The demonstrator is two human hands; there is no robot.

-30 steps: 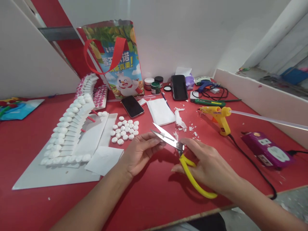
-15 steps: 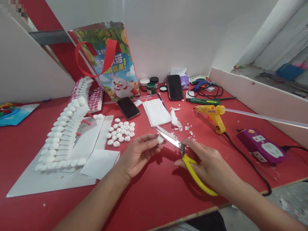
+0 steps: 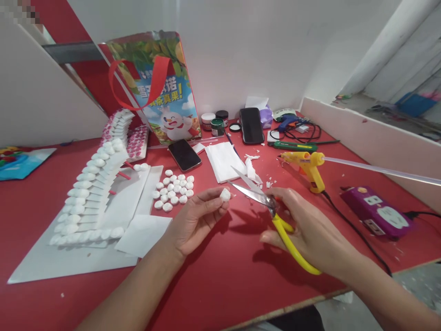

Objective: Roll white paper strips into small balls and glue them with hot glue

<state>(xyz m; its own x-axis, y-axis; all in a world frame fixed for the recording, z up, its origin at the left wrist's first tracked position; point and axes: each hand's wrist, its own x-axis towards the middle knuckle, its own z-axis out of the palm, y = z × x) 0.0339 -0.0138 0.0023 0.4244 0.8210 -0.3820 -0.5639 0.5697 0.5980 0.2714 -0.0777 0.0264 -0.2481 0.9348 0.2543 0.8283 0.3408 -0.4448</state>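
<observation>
Between thumb and fingertips, my left hand [image 3: 201,214] pinches a small white round piece [image 3: 225,195] above the red table. My right hand [image 3: 301,220] grips yellow-handled scissors [image 3: 289,246]. Their blades [image 3: 253,192] are parted and point left, a little to the right of the white piece and apart from it. Just beyond my left hand, several similar white round pieces [image 3: 174,188] lie grouped on the table. Further left stands a white stepped structure [image 3: 86,193] edged with rows of white rounded pieces, on a white board [image 3: 41,266].
A folded white tissue [image 3: 223,161] and paper scraps lie ahead. Behind are two phones [image 3: 185,155] [image 3: 251,125], paint jars [image 3: 217,126] and a printed bag [image 3: 165,92]. To the right sit a yellow glue gun [image 3: 308,168] with its stick and cord, and a purple power strip [image 3: 377,211].
The scissors have drawn back to the right, away from the white piece, and their blades have opened wider. My left hand has turned the piece slightly, showing more of it.
</observation>
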